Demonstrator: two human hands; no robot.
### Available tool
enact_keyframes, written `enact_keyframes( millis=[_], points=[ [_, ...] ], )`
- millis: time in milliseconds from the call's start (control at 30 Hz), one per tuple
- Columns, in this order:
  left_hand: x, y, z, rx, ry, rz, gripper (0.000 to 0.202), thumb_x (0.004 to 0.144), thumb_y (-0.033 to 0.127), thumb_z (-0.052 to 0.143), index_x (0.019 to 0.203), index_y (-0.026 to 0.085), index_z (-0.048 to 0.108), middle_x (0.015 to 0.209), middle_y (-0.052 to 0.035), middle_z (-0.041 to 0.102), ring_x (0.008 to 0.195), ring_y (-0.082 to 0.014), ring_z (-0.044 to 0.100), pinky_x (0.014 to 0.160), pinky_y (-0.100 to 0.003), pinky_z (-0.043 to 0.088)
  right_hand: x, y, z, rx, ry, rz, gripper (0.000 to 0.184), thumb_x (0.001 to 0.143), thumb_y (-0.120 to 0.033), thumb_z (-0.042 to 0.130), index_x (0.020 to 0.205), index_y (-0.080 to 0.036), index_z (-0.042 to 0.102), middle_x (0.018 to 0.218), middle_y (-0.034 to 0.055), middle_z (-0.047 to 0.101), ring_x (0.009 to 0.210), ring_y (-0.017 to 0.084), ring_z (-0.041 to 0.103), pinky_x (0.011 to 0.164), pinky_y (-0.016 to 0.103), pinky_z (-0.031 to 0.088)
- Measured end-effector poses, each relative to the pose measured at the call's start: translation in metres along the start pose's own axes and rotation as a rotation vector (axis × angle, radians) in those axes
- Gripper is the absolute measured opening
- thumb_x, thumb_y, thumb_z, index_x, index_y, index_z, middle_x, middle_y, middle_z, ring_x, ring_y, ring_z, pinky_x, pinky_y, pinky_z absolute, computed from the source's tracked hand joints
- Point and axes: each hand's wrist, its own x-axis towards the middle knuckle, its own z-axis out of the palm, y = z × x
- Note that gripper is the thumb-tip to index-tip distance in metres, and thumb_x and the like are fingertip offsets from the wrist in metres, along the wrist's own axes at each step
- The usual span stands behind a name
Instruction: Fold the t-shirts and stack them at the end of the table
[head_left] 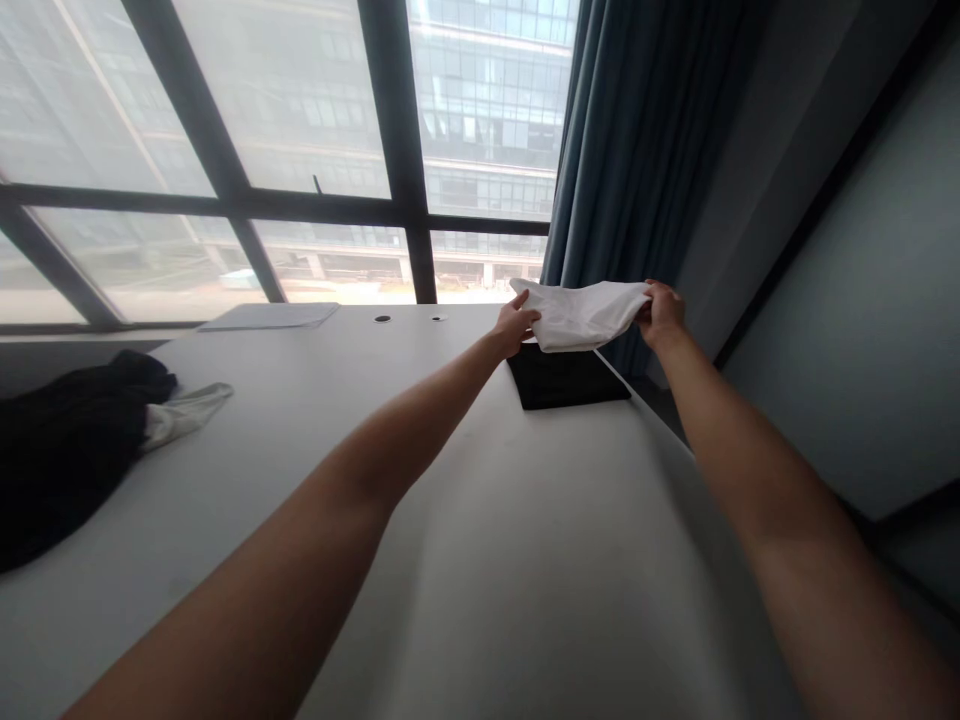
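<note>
Both my arms reach far across a white table (pixel 450 520). My left hand (pixel 515 325) pinches the left end of a folded white cloth (pixel 581 312). My right hand (pixel 660 312) grips its right end. The cloth hangs just above a folded black garment (pixel 566 385) that lies flat near the table's far right edge. Both hands are closed on the white cloth.
A heap of dark clothing (pixel 64 450) with a pale grey piece (pixel 184 412) lies at the left of the table. A flat grey sheet (pixel 270 316) rests at the far edge by the window. A blue curtain (pixel 637 150) hangs behind the hands. The table's right edge drops off beside my right arm.
</note>
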Motion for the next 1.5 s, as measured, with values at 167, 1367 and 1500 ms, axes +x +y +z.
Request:
enact_keyframes(
  millis=[167, 1367, 1500],
  points=[
    [-0.007, -0.062, -0.029, 0.133, 0.071, -0.191, 0.084, 0.073, 0.003, 0.073, 0.151, 0.019, 0.045, 0.109, -0.0113, 0.066, 0.073, -0.013, 0.064, 0.061, -0.022, 0.053, -0.038, 0.077, -0.023, -0.12, 0.087, 0.156, 0.027, 0.069, -0.012, 0.063, 0.096, -0.018, 0.063, 0.054, -0.0099, 0.048, 0.045, 0.008, 0.044, 0.042, 0.019, 0.044],
    [-0.06, -0.129, -0.025, 1.366, -0.226, 0.262, 0.066, 0.1, 0.063, 0.032, 0.157, 0.029, 0.032, 0.169, -0.0088, 0.009, 0.155, -0.0348, -0.001, 0.118, -0.062, 0.018, -0.064, 0.16, -0.074, -1.147, -0.026, -0.327, 0.051, 0.093, -0.026, 0.03, 0.123, -0.008, 0.067, 0.125, 0.0213, 0.066, 0.122, 0.03, 0.056, 0.107, 0.041, 0.04],
    [-0.073, -0.134, -0.031, 1.347, -0.211, 0.44, 0.062, 0.096, 0.062, 0.048, 0.149, 0.029, 0.046, 0.166, -0.0088, 0.024, 0.154, -0.0361, 0.009, 0.119, -0.058, 0.022, -0.07, 0.149, -0.078, -1.125, 0.019, -0.394, 0.046, 0.09, -0.025, 0.037, 0.121, -0.008, 0.067, 0.125, 0.0203, 0.063, 0.12, 0.029, 0.053, 0.108, 0.041, 0.037]
  ],
)
